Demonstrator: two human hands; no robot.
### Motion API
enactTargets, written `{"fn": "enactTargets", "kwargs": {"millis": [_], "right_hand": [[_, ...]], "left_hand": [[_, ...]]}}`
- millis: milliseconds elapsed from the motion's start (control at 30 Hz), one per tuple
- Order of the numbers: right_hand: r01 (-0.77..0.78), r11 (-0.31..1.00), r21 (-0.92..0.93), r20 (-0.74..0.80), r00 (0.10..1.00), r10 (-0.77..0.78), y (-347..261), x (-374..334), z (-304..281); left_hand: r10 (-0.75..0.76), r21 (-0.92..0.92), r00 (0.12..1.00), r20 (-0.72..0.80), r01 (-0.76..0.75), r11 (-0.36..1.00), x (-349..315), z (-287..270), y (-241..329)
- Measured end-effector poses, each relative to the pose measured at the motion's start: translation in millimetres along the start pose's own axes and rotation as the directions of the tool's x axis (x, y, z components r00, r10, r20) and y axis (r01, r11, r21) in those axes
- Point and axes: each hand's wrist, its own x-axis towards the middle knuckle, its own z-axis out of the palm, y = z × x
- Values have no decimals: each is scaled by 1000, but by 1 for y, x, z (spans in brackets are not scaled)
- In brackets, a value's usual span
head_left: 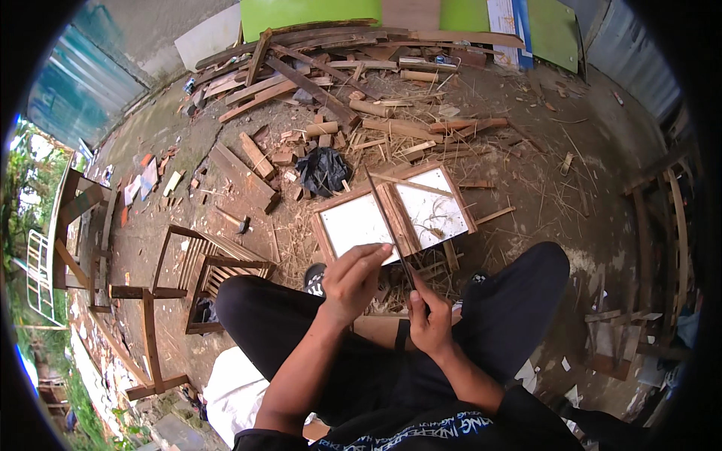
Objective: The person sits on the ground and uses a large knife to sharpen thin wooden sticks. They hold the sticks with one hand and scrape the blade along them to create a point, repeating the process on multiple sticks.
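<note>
On the frame's point(401, 214) near side, the right hand point(430, 319) wraps the near end of the blade point(402, 261), which points away and leftward over it; the left hand's point(350, 286) fingers bunch just left, contact unclear.

Single view: head-worn left fisheye, looking steeply down from above lap point(361, 383). Near: left hand point(352, 286), right hand point(431, 319), below centre. Far: ground point(541, 169) reaching wall point(162, 34) along upper rim.
</note>
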Motion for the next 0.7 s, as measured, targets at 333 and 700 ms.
{"fn": "enactTargets", "kwargs": {"millis": [333, 700], "right_hand": [[223, 961, -163, 36, 975, -220, -12, 17, -5], [74, 995, -60, 44, 996, -71, -14, 12, 0]], "left_hand": [[-40, 2, 999, -36, 40, 999, -3, -3, -15], [-79, -49, 994, -77, 75, 996, -1, -1, -16]]}}
